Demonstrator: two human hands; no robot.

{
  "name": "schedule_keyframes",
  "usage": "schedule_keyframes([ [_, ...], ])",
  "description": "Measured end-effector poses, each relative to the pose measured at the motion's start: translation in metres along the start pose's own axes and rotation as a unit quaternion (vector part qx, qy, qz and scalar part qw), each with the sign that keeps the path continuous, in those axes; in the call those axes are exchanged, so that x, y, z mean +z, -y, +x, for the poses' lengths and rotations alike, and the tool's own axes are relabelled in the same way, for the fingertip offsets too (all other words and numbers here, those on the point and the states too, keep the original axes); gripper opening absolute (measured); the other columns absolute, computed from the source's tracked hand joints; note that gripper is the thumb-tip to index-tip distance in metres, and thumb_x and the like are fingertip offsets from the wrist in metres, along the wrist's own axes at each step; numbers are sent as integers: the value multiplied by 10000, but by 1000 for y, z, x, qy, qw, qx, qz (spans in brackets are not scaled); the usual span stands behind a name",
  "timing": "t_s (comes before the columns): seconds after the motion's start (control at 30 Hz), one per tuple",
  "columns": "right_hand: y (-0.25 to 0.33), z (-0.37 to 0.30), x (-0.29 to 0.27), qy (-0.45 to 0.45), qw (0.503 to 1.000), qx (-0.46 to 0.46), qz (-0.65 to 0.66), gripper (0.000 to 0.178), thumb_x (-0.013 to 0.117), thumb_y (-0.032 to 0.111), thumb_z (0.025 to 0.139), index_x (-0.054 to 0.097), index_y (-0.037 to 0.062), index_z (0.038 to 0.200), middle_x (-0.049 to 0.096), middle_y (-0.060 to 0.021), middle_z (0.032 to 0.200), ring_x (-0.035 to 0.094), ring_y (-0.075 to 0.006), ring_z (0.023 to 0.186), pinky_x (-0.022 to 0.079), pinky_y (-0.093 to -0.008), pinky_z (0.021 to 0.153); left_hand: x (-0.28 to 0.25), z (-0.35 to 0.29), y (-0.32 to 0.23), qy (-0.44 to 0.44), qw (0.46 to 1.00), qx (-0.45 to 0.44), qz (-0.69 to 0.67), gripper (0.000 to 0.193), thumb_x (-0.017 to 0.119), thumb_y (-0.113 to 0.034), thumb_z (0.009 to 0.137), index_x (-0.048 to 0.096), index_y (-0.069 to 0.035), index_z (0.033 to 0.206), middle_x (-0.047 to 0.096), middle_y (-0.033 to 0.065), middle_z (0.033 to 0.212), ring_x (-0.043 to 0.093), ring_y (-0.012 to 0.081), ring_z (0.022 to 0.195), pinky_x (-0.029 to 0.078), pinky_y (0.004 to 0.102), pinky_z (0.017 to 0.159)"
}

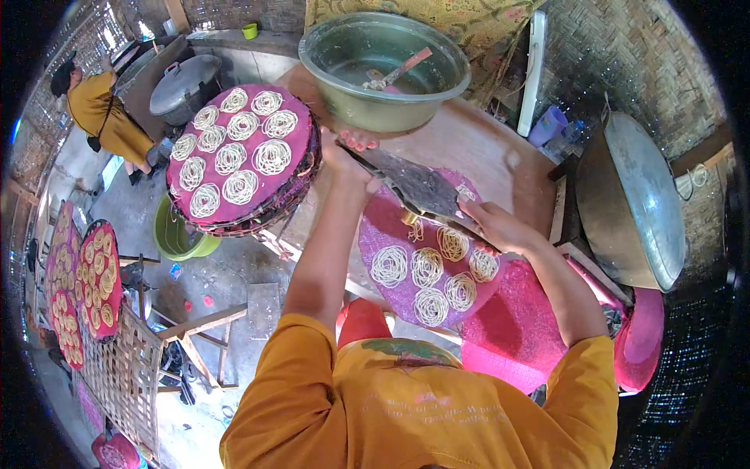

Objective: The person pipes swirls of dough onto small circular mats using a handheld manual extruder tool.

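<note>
My left hand [350, 160] is closed around one end of a dark hand press [418, 184], a long flat tool with a brass-coloured nozzle [409, 217] on its underside. At its other end, my right hand [494, 223] grips the same press, fingers curled under it. Strands hang below the nozzle over a round purple mesh sheet [375, 301]. Several coiled rounds of pale noodle strands [426, 267] lie on that sheet. The press covers the sheet's far part. Beside my left forearm, a stack of round trays [254, 224] carries more coils on a pink top sheet.
A large green basin [336, 98] with a spatula in it stands at the far side of the wooden table [523, 176]. A big metal wok [629, 199] leans at right, near pink mesh sheets [519, 320]. A green tub [191, 248] sits on the floor; another person [105, 109] works far left.
</note>
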State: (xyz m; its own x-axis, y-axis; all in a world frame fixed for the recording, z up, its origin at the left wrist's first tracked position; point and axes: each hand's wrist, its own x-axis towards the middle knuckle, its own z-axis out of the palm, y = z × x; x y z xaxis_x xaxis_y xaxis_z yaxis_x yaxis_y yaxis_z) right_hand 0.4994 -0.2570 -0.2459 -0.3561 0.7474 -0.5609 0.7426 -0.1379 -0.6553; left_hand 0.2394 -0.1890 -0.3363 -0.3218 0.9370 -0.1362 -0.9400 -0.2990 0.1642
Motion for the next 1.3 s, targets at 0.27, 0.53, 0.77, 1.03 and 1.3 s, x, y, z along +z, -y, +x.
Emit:
schedule_keyframes([
  [0.27, -3, -3, -15, 5, 999, 31, -9, 566, 359, 564, 913, 523, 40, 778, 444, -21, 486, 421, -102, 367, 332, -267, 338, 12, -4, 7, -3, 1000, -23, -10, 404, 311, -441, 909, 334, -181, 600, 288, -50, 471, 298, 105, 395, 297, 273, 466],
  [0.53, -13, -7, -14, 33, 999, 30, 21, 570, 381, 557, 910, 535, 26, 773, 426, -13, 470, 384, -95, 347, 276, -263, 313, -8, -14, 11, 27, 999, -43, 7, 416, 312, -432, 906, 324, -187, 569, 270, -64, 448, 283, 96, 377, 276, 260, 446],
  [0.77, -35, 44, 21, -38, 998, -20, 36, 585, 382, 579, 899, 565, 35, 788, 417, 5, 484, 387, -86, 388, 302, -261, 356, -16, 21, -5, 35, 997, -47, 59, 447, 285, -439, 925, 304, -166, 572, 235, -36, 451, 248, 122, 392, 262, 278, 448],
  [1.03, 21, -51, -44, 93, 980, -72, 161, 551, 385, 560, 909, 570, 56, 783, 474, -19, 527, 432, -103, 437, 340, -278, 397, 101, -95, -47, 328, 742, 70, 580, 501, 379, -500, 914, 501, -53, 1106, 558, 133, 1055, 539, 236, 1016, 406, 380, 933],
  [1.3, 33, -77, -49, -48, 945, -285, -151, 513, 467, 501, 898, 595, 6, 860, 546, -54, 618, 549, -150, 610, 417, -295, 547, 83, -127, -26, 403, 586, -100, 696, 584, 642, -340, 807, 429, -69, 1278, 397, 126, 1363, 400, 209, 1241, 283, 381, 1053],
])
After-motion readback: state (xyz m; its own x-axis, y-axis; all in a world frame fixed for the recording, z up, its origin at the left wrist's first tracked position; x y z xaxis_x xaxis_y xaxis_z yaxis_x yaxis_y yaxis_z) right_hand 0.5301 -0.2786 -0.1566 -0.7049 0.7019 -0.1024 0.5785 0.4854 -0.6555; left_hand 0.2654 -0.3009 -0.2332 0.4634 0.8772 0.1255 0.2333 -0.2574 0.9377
